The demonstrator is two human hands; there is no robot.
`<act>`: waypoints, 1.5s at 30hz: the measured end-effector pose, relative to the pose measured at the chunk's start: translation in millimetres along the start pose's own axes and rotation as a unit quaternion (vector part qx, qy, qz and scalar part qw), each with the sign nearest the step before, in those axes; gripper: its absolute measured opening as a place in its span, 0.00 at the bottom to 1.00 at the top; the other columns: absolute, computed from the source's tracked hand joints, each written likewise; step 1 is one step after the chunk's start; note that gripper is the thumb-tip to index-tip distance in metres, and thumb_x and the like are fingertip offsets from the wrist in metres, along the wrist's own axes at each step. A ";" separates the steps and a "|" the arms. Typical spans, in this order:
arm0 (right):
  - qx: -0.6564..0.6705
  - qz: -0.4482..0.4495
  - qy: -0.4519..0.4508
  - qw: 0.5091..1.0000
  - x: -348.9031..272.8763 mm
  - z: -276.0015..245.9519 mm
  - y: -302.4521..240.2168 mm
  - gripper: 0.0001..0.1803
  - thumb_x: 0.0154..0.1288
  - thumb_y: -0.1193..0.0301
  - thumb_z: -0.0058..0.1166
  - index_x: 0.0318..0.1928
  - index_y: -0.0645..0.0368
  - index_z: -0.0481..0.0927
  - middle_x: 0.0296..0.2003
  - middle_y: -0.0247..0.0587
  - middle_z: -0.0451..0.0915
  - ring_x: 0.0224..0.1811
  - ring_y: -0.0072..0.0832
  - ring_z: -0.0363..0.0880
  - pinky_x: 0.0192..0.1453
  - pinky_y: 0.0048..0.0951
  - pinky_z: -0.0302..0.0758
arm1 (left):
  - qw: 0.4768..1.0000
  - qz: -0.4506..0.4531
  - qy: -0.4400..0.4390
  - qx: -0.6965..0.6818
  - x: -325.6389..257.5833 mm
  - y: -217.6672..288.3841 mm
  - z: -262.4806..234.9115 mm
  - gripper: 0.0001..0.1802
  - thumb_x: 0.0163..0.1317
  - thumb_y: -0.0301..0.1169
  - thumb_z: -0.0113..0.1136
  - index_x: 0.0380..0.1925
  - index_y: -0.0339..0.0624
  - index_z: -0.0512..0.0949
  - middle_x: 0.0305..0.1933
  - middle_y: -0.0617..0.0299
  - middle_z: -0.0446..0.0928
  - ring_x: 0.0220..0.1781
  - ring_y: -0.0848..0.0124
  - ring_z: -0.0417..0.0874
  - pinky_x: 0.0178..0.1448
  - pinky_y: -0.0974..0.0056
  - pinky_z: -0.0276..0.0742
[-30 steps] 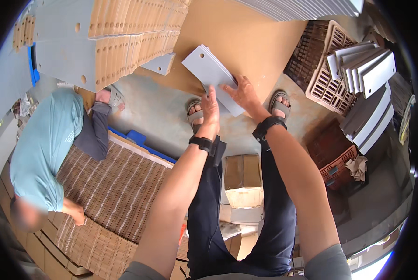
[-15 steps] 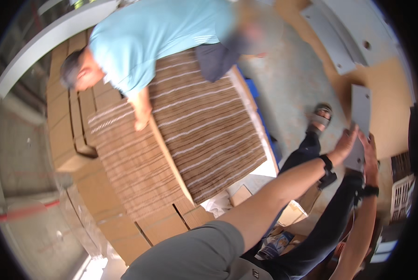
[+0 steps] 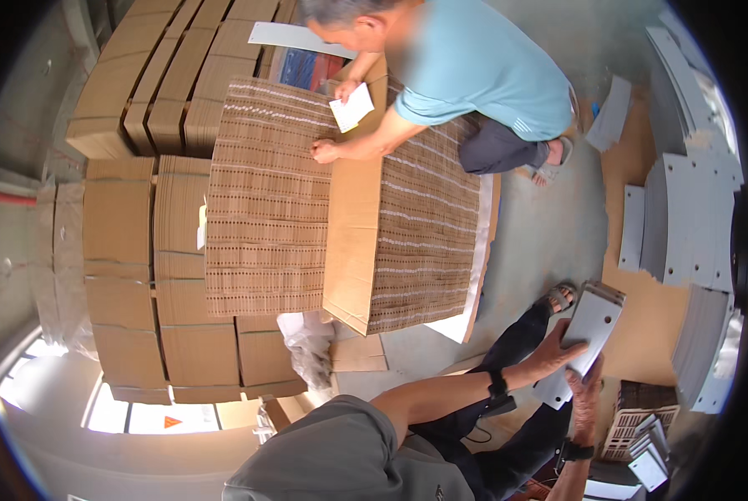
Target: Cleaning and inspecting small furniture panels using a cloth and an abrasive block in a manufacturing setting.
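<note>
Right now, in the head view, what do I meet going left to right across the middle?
Stacked cardboard boxes → ribbed cardboard sheets → left hand → grey panel stack it grips → grey curved panels.

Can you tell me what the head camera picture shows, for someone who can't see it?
The person's left hand and right hand grip a stack of flat grey-white panels. Nearby, a co-worker crouches over stacked ribbed cardboard sheets, holding a small white paper.

Stack of grey flat sheets point(image 3: 592, 323), seemingly tilted, held.
</note>
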State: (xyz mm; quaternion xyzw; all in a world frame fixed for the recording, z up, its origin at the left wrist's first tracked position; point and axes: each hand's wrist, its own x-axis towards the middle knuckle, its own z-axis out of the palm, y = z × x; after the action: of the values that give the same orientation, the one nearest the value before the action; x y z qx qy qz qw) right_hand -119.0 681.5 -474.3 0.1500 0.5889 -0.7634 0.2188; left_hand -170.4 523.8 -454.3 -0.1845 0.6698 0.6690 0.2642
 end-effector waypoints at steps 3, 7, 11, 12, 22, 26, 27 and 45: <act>0.075 -0.034 -0.065 0.995 -1.7 51.1 -61.9 0.52 0.52 0.62 0.76 0.71 0.59 0.56 0.63 0.44 0.70 0.64 0.36 0.70 0.68 0.40 0.70 | 0.999 0.044 0.003 0.024 -50.0 88.6 -39.2 0.41 0.60 0.45 0.72 0.64 0.40 0.61 0.56 0.56 0.70 0.62 0.68 0.70 0.63 0.61 0.68; 0.053 -0.005 -0.194 0.980 11.3 115.4 -120.9 0.44 0.53 0.76 0.74 0.68 0.57 0.62 0.58 0.37 0.76 0.59 0.30 0.75 0.63 0.33 0.73 | 0.988 0.122 0.070 0.057 -92.9 132.0 -104.3 0.42 0.56 0.40 0.76 0.63 0.41 0.61 0.56 0.56 0.72 0.62 0.69 0.71 0.64 0.61 0.68; -0.029 -0.015 -0.288 0.957 40.3 190.4 -171.6 0.40 0.56 0.74 0.73 0.65 0.57 0.64 0.57 0.35 0.76 0.55 0.26 0.77 0.60 0.32 0.75 | 0.974 0.207 0.089 -0.028 -126.7 179.9 -170.3 0.46 0.51 0.30 0.79 0.66 0.43 0.60 0.60 0.61 0.73 0.63 0.71 0.73 0.67 0.63 0.68; -0.063 -0.040 -0.330 0.941 51.1 213.0 -188.6 0.39 0.57 0.74 0.73 0.65 0.57 0.64 0.56 0.34 0.77 0.53 0.25 0.77 0.59 0.31 0.76 | 0.968 0.221 0.102 -0.064 -133.7 192.7 -186.7 0.44 0.52 0.29 0.79 0.65 0.44 0.61 0.60 0.61 0.72 0.63 0.71 0.72 0.67 0.63 0.69; -0.211 -0.223 -0.452 0.838 160.8 452.2 -253.0 0.39 0.55 0.74 0.70 0.66 0.58 0.63 0.57 0.48 0.72 0.61 0.38 0.73 0.66 0.37 0.69 | 0.939 0.233 0.220 -0.127 -151.5 245.6 -397.8 0.48 0.46 0.37 0.83 0.63 0.43 0.60 0.59 0.58 0.73 0.61 0.68 0.76 0.63 0.59 0.79; -0.252 -0.306 -0.473 0.787 190.7 531.7 -255.7 0.38 0.55 0.76 0.68 0.64 0.57 0.63 0.54 0.48 0.72 0.58 0.40 0.73 0.64 0.37 0.70 | 0.908 0.304 0.283 0.056 -143.1 224.6 -472.8 0.44 0.50 0.30 0.79 0.63 0.43 0.61 0.59 0.60 0.73 0.59 0.67 0.77 0.61 0.59 0.82; -0.257 -0.303 -0.481 0.782 198.3 544.9 -251.7 0.38 0.55 0.76 0.68 0.64 0.57 0.63 0.54 0.48 0.72 0.58 0.40 0.73 0.64 0.37 0.70 | 0.906 0.304 0.291 0.048 -142.6 216.1 -484.1 0.44 0.50 0.30 0.79 0.63 0.43 0.61 0.59 0.60 0.73 0.59 0.67 0.77 0.61 0.59 0.82; -0.470 -0.351 -0.456 0.669 219.9 608.3 -228.1 0.40 0.49 0.61 0.73 0.61 0.57 0.67 0.55 0.51 0.73 0.59 0.50 0.72 0.62 0.48 0.71 | 0.808 0.281 0.445 -0.266 -136.1 177.7 -496.6 0.46 0.59 0.38 0.74 0.71 0.41 0.57 0.65 0.52 0.71 0.66 0.61 0.72 0.70 0.55 0.70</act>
State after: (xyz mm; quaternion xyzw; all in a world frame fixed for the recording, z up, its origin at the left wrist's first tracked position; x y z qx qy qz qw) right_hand -407.0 108.1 -232.2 -0.5575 0.7059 -0.3790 0.2173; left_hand -222.5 22.4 -247.8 -0.3286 0.5321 0.7109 -0.3216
